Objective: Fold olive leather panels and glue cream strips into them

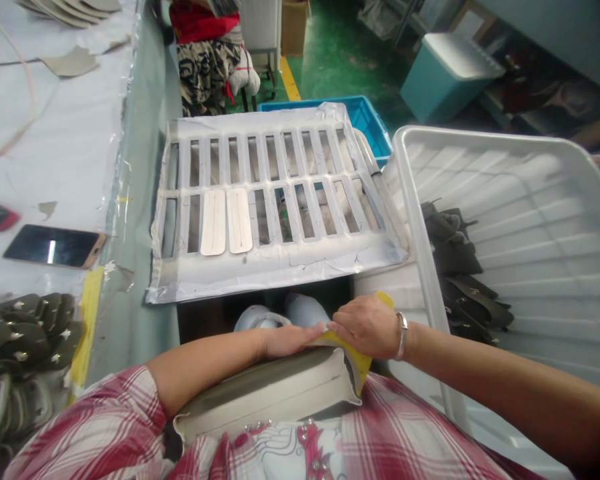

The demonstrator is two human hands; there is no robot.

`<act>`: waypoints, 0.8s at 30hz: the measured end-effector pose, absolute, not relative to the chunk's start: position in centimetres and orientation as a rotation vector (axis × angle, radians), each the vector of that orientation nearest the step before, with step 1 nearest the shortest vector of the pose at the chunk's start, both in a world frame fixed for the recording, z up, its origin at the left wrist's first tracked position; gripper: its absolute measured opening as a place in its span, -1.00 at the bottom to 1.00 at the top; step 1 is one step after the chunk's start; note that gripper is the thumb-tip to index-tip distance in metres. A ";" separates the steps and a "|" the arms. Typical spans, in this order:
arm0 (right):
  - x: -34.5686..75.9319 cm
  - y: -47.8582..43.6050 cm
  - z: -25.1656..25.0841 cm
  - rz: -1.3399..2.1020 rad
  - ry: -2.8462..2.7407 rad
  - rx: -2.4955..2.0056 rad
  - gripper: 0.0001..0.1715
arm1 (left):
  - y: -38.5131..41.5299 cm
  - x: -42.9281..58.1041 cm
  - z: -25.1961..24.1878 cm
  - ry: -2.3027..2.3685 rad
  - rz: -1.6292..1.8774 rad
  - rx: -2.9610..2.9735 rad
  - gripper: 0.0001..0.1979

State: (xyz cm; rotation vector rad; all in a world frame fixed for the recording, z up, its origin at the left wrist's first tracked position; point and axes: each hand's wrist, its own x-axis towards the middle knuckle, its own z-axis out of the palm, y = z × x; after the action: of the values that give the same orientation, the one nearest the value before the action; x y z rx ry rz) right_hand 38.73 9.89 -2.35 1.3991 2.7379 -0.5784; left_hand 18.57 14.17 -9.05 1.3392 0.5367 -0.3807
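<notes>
A half-made bag or case point(270, 400), with a cream inner face and a dark olive-grey side, lies across my lap against my body. Along its far edge rests my left hand point(293, 339), fingers straight and flat, the tips near my right thumb. My right hand point(363, 327), with a bangle at its wrist, is closed around a bent yellow sheet point(360, 363) at the bag's right end. Part of the sheet pokes out above the knuckles. What lies under the right palm is hidden.
Ahead stands a white-wrapped slotted rack point(280, 257) bearing two cream strips point(239, 220). At right, a big white bin point(520, 200) contains dark pieces point(475, 300). A phone point(55, 245) and stacked olive pieces point(25, 333) lie on the left table. Behind the rack is a blue crate point(375, 127).
</notes>
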 end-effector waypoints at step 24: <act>39.7 8.4 -3.2 -0.830 2.642 1.342 -0.51 | 15.1 20.7 -5.5 0.057 -0.362 1.507 -0.53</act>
State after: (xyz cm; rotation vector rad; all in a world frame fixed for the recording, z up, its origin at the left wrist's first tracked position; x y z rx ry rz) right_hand 39.68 8.40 -3.19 1.3418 2.6418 -0.8305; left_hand 20.66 15.11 -5.53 1.5074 0.0567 -0.3616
